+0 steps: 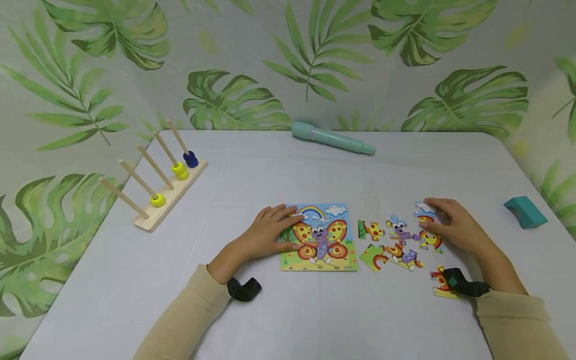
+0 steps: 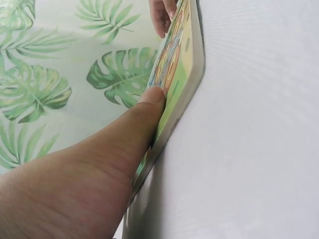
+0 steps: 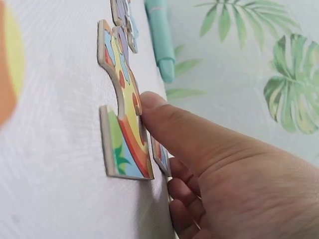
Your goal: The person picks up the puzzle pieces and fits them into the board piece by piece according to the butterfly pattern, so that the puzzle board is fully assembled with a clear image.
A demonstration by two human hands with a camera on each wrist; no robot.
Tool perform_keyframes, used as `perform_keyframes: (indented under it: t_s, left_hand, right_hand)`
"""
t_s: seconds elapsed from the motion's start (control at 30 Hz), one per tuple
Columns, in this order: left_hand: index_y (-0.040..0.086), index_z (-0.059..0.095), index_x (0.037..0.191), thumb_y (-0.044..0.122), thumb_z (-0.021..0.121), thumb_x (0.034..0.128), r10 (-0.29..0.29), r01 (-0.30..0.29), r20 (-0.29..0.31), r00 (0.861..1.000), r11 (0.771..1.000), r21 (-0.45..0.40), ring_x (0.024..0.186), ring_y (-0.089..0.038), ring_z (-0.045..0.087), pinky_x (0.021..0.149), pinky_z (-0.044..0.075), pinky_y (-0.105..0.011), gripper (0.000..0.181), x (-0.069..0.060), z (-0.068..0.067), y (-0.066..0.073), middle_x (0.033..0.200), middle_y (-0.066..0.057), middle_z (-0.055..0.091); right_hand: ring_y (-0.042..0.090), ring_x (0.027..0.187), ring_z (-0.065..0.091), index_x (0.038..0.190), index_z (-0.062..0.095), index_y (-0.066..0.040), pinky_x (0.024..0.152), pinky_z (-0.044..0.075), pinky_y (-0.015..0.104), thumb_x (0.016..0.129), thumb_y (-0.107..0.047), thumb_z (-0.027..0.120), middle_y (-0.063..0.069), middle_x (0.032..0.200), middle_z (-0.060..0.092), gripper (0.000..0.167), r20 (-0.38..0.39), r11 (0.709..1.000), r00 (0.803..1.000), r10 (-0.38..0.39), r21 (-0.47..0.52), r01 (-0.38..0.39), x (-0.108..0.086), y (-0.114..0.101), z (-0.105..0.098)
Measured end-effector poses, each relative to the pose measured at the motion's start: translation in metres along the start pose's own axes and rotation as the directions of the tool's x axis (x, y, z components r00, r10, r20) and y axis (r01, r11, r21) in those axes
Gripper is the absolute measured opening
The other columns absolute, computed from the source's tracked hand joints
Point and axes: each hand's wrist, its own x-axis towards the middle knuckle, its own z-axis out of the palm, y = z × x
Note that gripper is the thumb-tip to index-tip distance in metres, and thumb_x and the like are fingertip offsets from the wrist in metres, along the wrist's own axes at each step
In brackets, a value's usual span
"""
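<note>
My left hand [image 1: 271, 232] rests over the left edge of a butterfly puzzle picture board [image 1: 330, 262], fingers spread and thumb lying on its surface. The left wrist view shows that thumb on the thick board [image 2: 174, 99]. To the right, my right hand [image 1: 459, 230] reaches over loose puzzle pieces. Its thumb touches a yellow-and-red wing piece [image 1: 433, 241]; the index fingertip is at a cloud piece [image 1: 425, 209]. In the right wrist view the thumb [image 3: 174, 129] lies against the wing piece [image 3: 128, 94], fingers loosely bent behind. Flat pieces with the butterfly's face [image 1: 398, 230] lie between board and hand.
Another puzzle piece [image 1: 443, 287] lies partly under the right wrist camera. A wooden peg stand [image 1: 173, 200] with yellow and blue beads is at the left. A mint toy microphone [image 1: 333, 139] lies at the back, a teal arch block [image 1: 525, 212] at the far right.
</note>
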Motion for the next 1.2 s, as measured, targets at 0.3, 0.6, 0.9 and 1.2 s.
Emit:
perform_keyframes:
  t_s: [0.3, 0.6, 0.9, 1.2]
  left_hand:
    - [0.026, 0.034, 0.14, 0.059, 0.053, 0.0799, -0.006, 0.006, 0.003, 1.0, 1.0, -0.018, 0.133, -0.022, 0.013, 0.105, 0.006, -0.045, 0.071, 0.0, -0.001, 0.001, 0.146, 0.002, 0.023]
    - [0.025, 0.034, 0.139, 0.057, 0.054, 0.0807, 0.004, -0.004, -0.003, 1.0, 1.0, -0.016, 0.133, -0.024, 0.013, 0.105, 0.007, -0.046, 0.069, 0.0, -0.001, 0.001, 0.146, 0.0, 0.024]
    - [0.025, 0.034, 0.139, 0.057, 0.054, 0.0805, 0.002, -0.003, -0.002, 1.0, 1.0, -0.021, 0.133, -0.024, 0.013, 0.105, 0.006, -0.046, 0.07, 0.0, -0.001, 0.001, 0.146, 0.0, 0.023]
    - [0.025, 0.034, 0.139, 0.057, 0.054, 0.0805, 0.001, -0.001, 0.001, 1.0, 1.0, -0.023, 0.133, -0.024, 0.013, 0.105, 0.007, -0.046, 0.07, 0.0, -0.002, 0.001, 0.146, 0.0, 0.024]
  right_hand:
    - [0.043, 0.101, 0.036, 0.127, 0.04, 0.008, 0.081, 0.031, 0.059, 0.082, -0.032, 0.065, 0.031, 0.119, 0.033, 0.065, -0.048, 0.997, 0.998, 0.031, -0.064, -0.034, -0.001, -0.004, 0.0]
    - [0.037, 0.111, 0.037, 0.136, 0.038, -0.01, 0.089, 0.04, 0.044, 0.083, -0.033, 0.064, 0.02, 0.13, 0.032, 0.063, -0.167, 0.997, 0.984, 0.066, 0.054, -0.058, 0.002, -0.002, -0.006]
    - [0.012, 0.102, 0.041, 0.13, 0.048, -0.018, 0.077, 0.034, 0.009, 0.077, -0.015, 0.072, 0.005, 0.123, 0.041, 0.059, -0.29, 0.981, 0.945, -0.15, 0.073, 0.179, -0.005, -0.071, -0.005]
    - [0.011, 0.097, 0.046, 0.125, 0.051, -0.002, 0.078, 0.038, 0.014, 0.063, 0.005, 0.078, 0.008, 0.119, 0.047, 0.068, -0.258, 0.875, 0.849, -0.461, 0.024, 0.483, 0.001, -0.142, 0.023]
